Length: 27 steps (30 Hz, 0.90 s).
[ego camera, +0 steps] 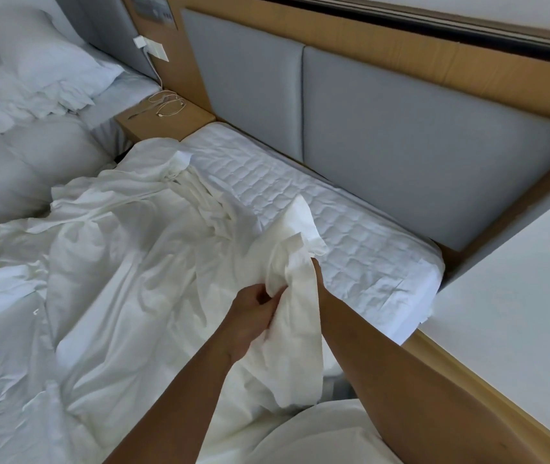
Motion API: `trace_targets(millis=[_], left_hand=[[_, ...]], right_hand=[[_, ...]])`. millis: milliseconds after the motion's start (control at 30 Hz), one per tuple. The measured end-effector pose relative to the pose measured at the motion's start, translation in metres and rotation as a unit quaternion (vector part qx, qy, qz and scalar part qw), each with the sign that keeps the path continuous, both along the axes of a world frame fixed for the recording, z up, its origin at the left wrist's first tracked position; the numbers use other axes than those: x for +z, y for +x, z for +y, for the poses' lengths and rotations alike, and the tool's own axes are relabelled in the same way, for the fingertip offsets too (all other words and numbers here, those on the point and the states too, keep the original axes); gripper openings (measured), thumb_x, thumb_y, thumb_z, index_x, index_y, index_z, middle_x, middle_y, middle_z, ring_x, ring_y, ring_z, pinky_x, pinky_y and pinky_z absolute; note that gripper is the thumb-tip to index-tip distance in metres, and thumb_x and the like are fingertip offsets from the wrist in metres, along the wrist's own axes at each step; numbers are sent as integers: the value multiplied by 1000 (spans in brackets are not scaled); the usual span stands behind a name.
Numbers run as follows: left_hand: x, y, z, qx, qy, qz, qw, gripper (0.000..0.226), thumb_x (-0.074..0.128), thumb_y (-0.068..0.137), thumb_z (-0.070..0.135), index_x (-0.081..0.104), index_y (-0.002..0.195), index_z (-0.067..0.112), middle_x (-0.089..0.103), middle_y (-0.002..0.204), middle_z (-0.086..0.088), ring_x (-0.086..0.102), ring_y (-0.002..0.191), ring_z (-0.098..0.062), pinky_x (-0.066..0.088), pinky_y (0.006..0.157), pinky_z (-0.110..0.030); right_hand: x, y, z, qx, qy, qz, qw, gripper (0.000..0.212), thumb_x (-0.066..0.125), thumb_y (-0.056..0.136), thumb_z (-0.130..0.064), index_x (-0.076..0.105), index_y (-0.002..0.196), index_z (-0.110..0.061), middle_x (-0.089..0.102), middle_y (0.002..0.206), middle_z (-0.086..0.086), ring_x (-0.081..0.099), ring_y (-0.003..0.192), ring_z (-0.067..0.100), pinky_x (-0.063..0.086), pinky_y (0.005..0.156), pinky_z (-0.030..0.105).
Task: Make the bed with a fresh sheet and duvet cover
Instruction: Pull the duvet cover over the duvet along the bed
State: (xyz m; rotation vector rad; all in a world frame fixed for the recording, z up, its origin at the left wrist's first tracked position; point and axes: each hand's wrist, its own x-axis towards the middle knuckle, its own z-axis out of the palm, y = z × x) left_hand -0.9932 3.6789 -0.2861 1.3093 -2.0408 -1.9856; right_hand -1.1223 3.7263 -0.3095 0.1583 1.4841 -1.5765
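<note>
Sheet (126, 262) on mattress (350, 236), headboard (417, 155) behind, nightstand (139, 124) left, cables (166, 102) on it

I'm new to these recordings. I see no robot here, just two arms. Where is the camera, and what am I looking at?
There is no machine here. A person works with bare hands, and the single camera sits on their head, looking forward and down, so both arms enter from the bottom edge. The left hand grips a bunched edge of a crumpled white cloth that lies across the bed. The right hand reaches into the same bunch, but the cloth hides its fingers. Near the grey headboard, the quilted mattress pad lies uncovered. At the left are a wooden nightstand with cables on it, and a second bed piled with bedding.
</note>
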Motion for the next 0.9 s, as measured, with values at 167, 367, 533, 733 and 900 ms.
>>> trace_targets(millis=[167,367,533,733,900], left_hand=[[2,-29,-8,-21,-81,45,995,13,64,95,38,72,102,31,76,92,11,72,87,-7,56,75,-27],[-3,-57,-24,63,-171,51,982,15,63,92,28,68,83,17,69,75,2,62,73,-16,48,66,-31],[-1,-79,-27,90,-170,64,979,15,59,92,23,71,89,14,73,84,-5,69,85,-27,56,75,-45],[0,-85,-13,82,-128,74,986,15,63,83,34,70,85,22,73,79,4,70,77,-19,60,70,-41],[2,-88,-20,90,-140,68,984,18,53,93,19,70,88,20,73,83,0,70,82,-23,61,73,-40]], right_hand=[[12,-15,15,30,45,135,989,34,48,105,-19,52,71,-18,54,64,-1,53,68,17,47,67,32],[49,-35,20,195,155,452,856,40,50,98,-28,54,58,-24,51,58,-6,47,62,17,37,55,27],[48,-25,46,16,213,508,835,49,70,77,-62,41,78,-22,43,68,-11,42,60,9,30,52,22],[38,-18,50,11,87,578,811,35,73,84,-51,66,94,-18,63,94,-9,58,82,7,47,70,24],[40,-2,54,-27,152,700,697,53,66,86,-58,64,109,-11,61,103,4,60,87,23,51,69,32]])
